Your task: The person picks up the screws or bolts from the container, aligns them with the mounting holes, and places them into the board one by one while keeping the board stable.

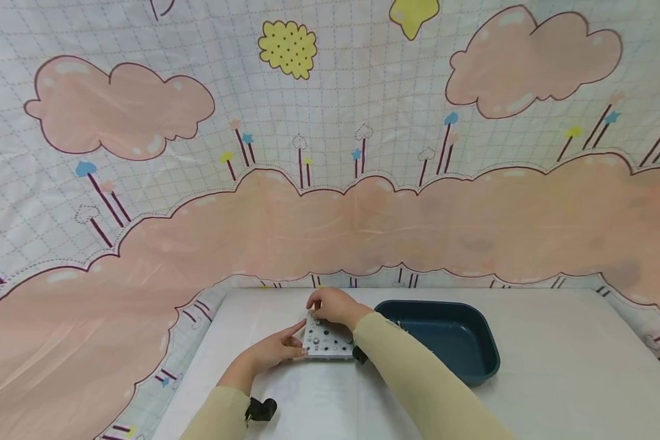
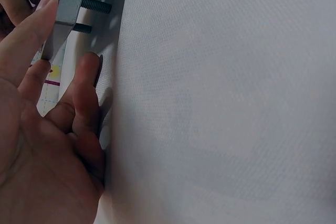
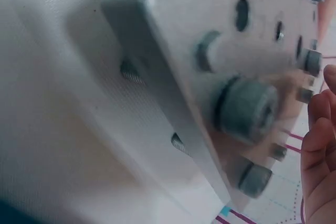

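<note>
Head view: near the far edge of the table [image 1: 550, 366], the left hand [image 1: 272, 351] holds the metal plate [image 1: 334, 338] while the right hand [image 1: 335, 305], its grip indeterminate, apparently adjusts the bolts [image 3: 248, 109], the next move likely requiring steady support.

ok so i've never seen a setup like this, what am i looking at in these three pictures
No machine here: just a person's two bare hands at work. The wide picture comes from a camera worn on the head, looking forward and down. The two close-ups come from cameras on the left and right wrists.

On the white table are a metal plate with holes and bolts, and a dark blue tray.

The left hand grips the plate's edge. The right hand is at its far left corner; whether it pinches a bolt there, I can't tell.
</note>
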A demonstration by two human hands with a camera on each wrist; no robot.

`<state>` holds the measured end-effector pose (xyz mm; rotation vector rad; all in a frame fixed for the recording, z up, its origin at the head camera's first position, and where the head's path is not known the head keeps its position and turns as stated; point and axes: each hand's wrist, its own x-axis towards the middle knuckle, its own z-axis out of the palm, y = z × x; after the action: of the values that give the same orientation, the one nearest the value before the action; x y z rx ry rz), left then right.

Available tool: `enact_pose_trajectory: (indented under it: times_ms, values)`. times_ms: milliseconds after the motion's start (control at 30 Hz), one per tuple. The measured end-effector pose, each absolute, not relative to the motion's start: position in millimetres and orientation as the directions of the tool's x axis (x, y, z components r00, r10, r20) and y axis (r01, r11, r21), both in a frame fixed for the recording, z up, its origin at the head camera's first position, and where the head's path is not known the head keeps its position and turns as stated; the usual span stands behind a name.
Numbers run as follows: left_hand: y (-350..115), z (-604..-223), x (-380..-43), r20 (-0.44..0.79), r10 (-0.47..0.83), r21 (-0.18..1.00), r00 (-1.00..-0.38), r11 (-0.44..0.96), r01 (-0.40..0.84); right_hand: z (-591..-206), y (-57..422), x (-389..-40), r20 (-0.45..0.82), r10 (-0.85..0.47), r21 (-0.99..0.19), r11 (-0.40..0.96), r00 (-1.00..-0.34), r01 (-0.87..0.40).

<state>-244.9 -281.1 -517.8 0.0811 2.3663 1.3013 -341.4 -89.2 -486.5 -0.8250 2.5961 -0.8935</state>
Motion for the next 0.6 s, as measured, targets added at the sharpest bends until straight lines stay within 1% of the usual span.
enact_pose_trajectory:
  times_ms: [100,200,433,600]
  values:
    - [-280.7,-517.9,-246.4,-0.345,0.255,0.806,-0.903,0.574,-0.145,-478.2,-83.5,-340.1,-0.078,-0.584,-0.644,0.648,-0.808,-0.407]
    - [-280.8,-518.4,-247.6,-0.345,0.258,0.801,-0.903,0.581,-0.140,-470.8,-76.0,-340.6,-0.063,-0.591,-0.648,0.637,-0.804,-0.417]
    - [-282.0,-519.5,-247.0,-0.339,0.256,0.791,-0.905,0.599,-0.127,-454.0,-49.8,-341.7,-0.052,-0.634,-0.679,0.589,-0.772,-0.438]
    - [-281.9,-520.3,-246.8,-0.339,0.251,0.790,-0.907,0.600,-0.129,-439.9,-23.2,-339.0,-0.055,-0.678,-0.739,0.521,-0.733,-0.427]
